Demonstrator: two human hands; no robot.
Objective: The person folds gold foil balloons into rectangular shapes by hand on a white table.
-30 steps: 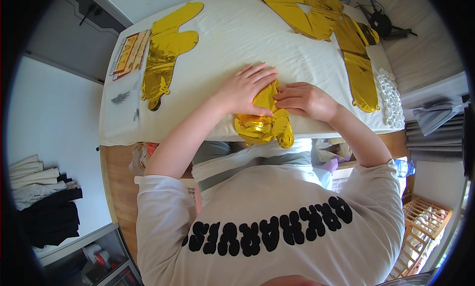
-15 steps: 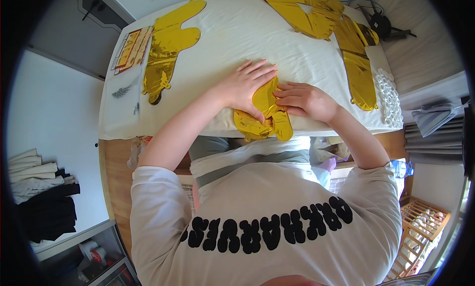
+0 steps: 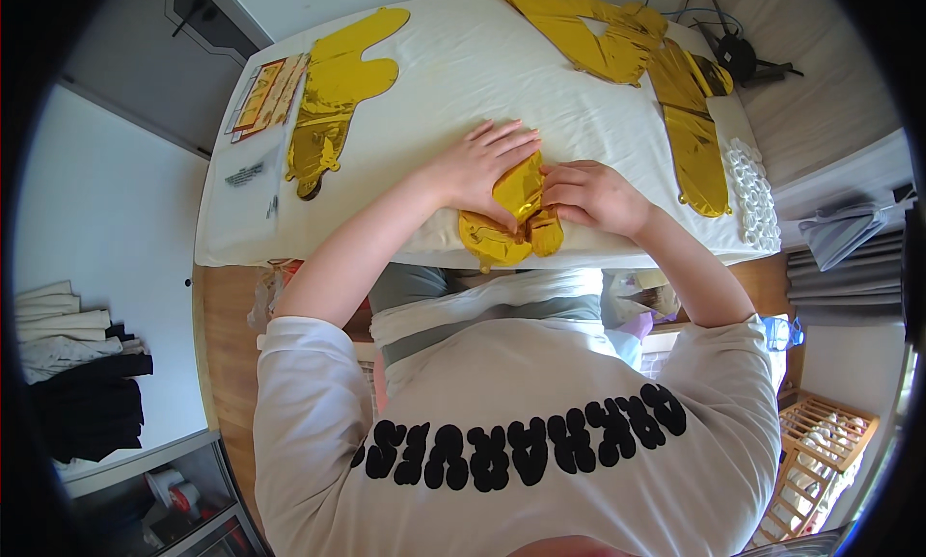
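Observation:
A partly folded gold foil balloon point(image 3: 518, 188), flat and without air, lies at the near edge of the white-covered table point(image 3: 434, 84). My left hand point(image 3: 479, 174) is spread over its left side, fingers stretched toward the far side and the thumb resting on the foil. At the balloon's right edge, my right hand point(image 3: 596, 198) has its fingers curled and pinches the foil; the fingertips are partly hidden. Below the thumb, the foil bunches into a crease, with a rounded lobe hanging near the table edge.
Another flat gold balloon point(image 3: 338, 84) lies at the far left, beside a clear plastic packet point(image 3: 256, 181) and a printed card point(image 3: 262, 99). More gold foil balloons point(image 3: 690, 123) lie at the right. White rings point(image 3: 752, 195) line the right edge, and a black device point(image 3: 741, 57) stands behind.
The lower right lobe of the balloon has been folded up and now looks shorter. My right hand's fingers have curled more; my left hand stays on the foil. The view has shifted slightly.

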